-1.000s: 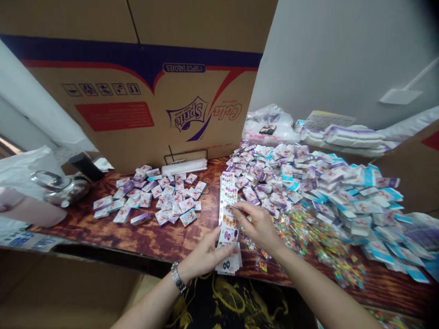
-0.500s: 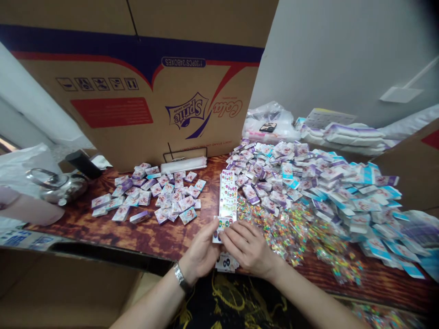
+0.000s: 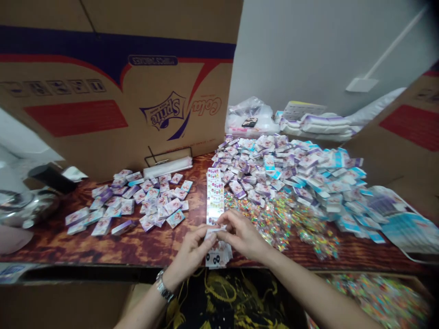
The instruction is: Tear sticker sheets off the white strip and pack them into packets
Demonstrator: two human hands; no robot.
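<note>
In front of my body, my left hand [image 3: 196,249] and my right hand [image 3: 245,236] pinch a small sticker sheet [image 3: 211,232] between them. Its pale side shows, and it looks bent or folded over; fingers cover much of it. Just beyond lies a long column of printed sticker sheets [image 3: 215,196] on the table. Below my fingers, at the table's front edge, sit more loose sheets with dark oval prints [image 3: 215,259]. Clear packets of colourful candy [image 3: 281,224] are right of my right hand.
Small white-and-purple boxes [image 3: 151,198] lie scattered on the left of the wood-patterned table [image 3: 85,246]. A large heap of similar boxes [image 3: 291,164] covers the right. Behind stands a big carton [image 3: 113,109]; a metal kettle [image 3: 29,208] is far left. More candy packets [image 3: 380,297] fill a box below.
The sticker sheet showed its printed face before; now its pale side shows, bent between my fingers. My right fingers have risen into a pinch. The view has turned right.
</note>
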